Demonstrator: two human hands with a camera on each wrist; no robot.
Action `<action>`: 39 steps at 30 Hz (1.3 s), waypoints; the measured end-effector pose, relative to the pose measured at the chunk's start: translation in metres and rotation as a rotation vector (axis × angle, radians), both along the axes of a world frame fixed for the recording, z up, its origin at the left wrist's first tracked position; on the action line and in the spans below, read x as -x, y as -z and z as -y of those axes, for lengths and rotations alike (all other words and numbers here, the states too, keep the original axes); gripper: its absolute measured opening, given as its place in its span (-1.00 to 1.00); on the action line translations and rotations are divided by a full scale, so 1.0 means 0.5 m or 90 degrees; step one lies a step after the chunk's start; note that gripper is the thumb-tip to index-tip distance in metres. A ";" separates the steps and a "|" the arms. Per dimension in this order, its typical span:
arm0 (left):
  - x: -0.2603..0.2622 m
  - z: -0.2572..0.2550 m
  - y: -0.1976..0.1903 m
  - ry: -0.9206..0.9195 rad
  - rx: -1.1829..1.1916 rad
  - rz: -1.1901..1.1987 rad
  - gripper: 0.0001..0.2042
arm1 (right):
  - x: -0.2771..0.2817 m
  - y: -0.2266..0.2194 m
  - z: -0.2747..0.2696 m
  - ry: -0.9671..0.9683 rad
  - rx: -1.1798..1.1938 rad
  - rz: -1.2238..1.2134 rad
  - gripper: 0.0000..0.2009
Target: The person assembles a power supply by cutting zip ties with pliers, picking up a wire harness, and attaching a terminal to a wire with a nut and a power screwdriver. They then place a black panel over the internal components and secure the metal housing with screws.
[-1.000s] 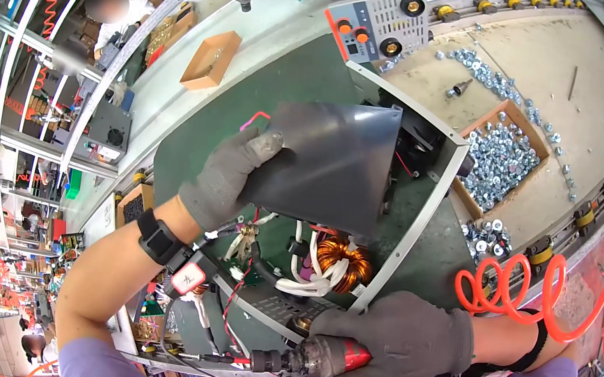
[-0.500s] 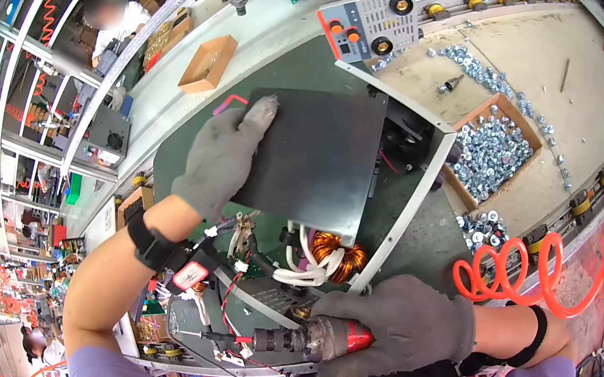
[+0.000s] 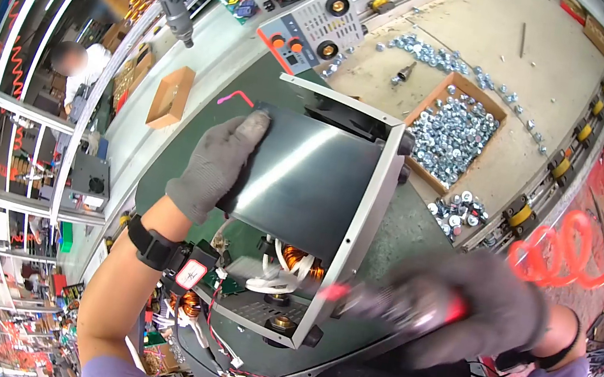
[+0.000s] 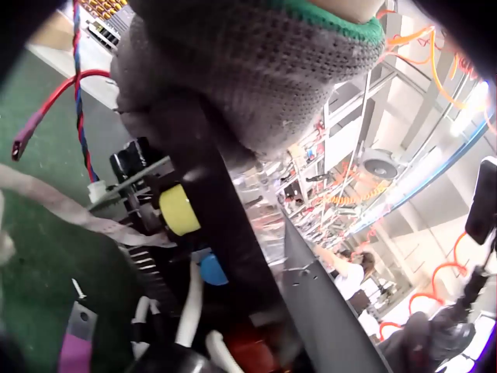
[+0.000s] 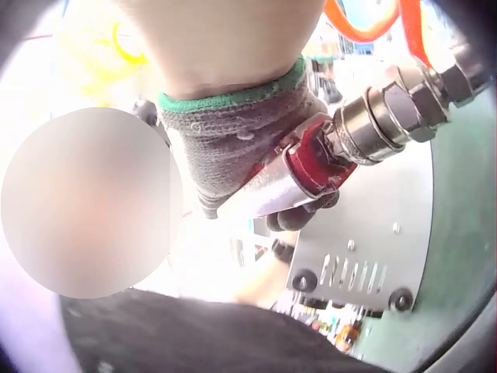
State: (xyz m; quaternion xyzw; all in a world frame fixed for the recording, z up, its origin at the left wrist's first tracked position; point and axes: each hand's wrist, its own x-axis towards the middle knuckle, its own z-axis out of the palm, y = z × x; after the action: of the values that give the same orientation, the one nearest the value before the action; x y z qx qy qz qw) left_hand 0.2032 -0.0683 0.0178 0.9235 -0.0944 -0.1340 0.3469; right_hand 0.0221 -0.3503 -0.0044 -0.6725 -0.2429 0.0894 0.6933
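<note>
My gloved left hand (image 3: 217, 163) holds the left edge of a dark flat panel (image 3: 307, 181), its thumb on the upper face. The panel lies over the open metal chassis (image 3: 360, 221), where a copper coil (image 3: 299, 259) and white cables show below its lower edge. In the left wrist view, the glove (image 4: 233, 78) is at the panel's edge above a yellow component (image 4: 178, 210). My right hand (image 3: 480, 311) grips a red and silver power driver (image 3: 410, 304), blurred, to the right of the chassis. The right wrist view shows the driver (image 5: 287, 171) in the curled glove (image 5: 241, 148).
A cardboard box of screws (image 3: 453, 133) stands right of the chassis, with loose screws (image 3: 460, 213) beside it. Behind are another unit with orange knobs (image 3: 311, 28), a hanging driver (image 3: 176, 11) and a small cardboard tray (image 3: 170, 97). A red coiled hose (image 3: 577, 248) hangs at right.
The right hand and driver have moved right and up, away from the chassis front. The panel has turned and settled lower against the chassis' right side, with the left hand still on it.
</note>
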 end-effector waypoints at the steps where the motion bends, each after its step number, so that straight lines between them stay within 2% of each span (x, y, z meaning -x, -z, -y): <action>1: 0.001 0.001 0.000 -0.015 0.084 -0.042 -0.45 | 0.013 -0.020 0.046 0.020 0.053 -0.099 -0.40; 2: -0.001 0.002 0.000 -0.029 0.167 -0.084 -0.43 | 0.027 -0.018 0.076 0.111 0.102 -0.122 -0.32; 3: -0.007 0.000 -0.002 -0.036 0.195 -0.151 -0.41 | 0.034 -0.032 0.101 0.155 0.159 -0.170 -0.30; 4: -0.014 -0.005 0.000 -0.027 0.194 -0.155 -0.41 | 0.037 -0.043 0.119 0.197 0.216 -0.219 -0.27; 5: -0.023 -0.012 0.006 -0.014 0.204 -0.162 -0.42 | 0.039 -0.041 0.127 0.203 0.216 -0.221 -0.27; 7: -0.029 -0.009 0.006 -0.002 0.223 -0.177 -0.45 | 0.038 -0.034 0.137 0.263 0.433 -0.146 -0.22; 12: -0.035 -0.001 0.002 0.025 0.241 -0.214 -0.46 | 0.021 0.018 0.138 0.261 0.494 -0.140 -0.21; 18: -0.029 0.008 -0.007 0.011 0.253 -0.228 -0.49 | 0.008 0.016 0.127 0.277 0.567 -0.087 -0.26; 23: -0.025 -0.001 -0.012 -0.012 0.263 -0.214 -0.50 | 0.002 0.012 0.107 0.336 0.665 0.022 -0.28; 25: -0.023 0.000 -0.021 -0.021 0.199 -0.228 -0.49 | -0.005 0.020 0.105 0.361 0.703 0.103 -0.29; 29: -0.032 -0.020 0.015 -0.103 0.280 -0.312 -0.48 | -0.014 0.017 0.107 0.359 0.728 0.159 -0.30; 31: -0.036 -0.022 0.008 0.025 0.152 -0.178 -0.44 | -0.009 0.012 0.108 0.354 0.763 0.151 -0.31; 32: -0.039 -0.022 0.008 0.018 0.164 -0.180 -0.44 | -0.011 0.009 0.108 0.362 0.784 0.145 -0.31; 34: -0.045 -0.019 0.008 0.115 0.102 -0.060 -0.42 | -0.014 0.003 0.104 0.357 0.820 0.178 -0.30; 36: -0.048 -0.015 0.000 0.084 0.093 -0.102 -0.42 | -0.015 -0.001 0.100 0.365 0.870 0.232 -0.30; 39: -0.055 -0.018 0.005 0.132 0.102 -0.075 -0.42 | -0.014 -0.006 0.096 0.355 0.857 0.184 -0.31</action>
State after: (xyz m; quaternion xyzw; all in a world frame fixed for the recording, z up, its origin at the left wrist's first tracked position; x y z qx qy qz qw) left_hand 0.2305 -0.0591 0.0153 0.8687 -0.1793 -0.2152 0.4085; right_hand 0.0289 -0.3985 -0.0016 -0.9938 -0.0447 -0.0499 0.0893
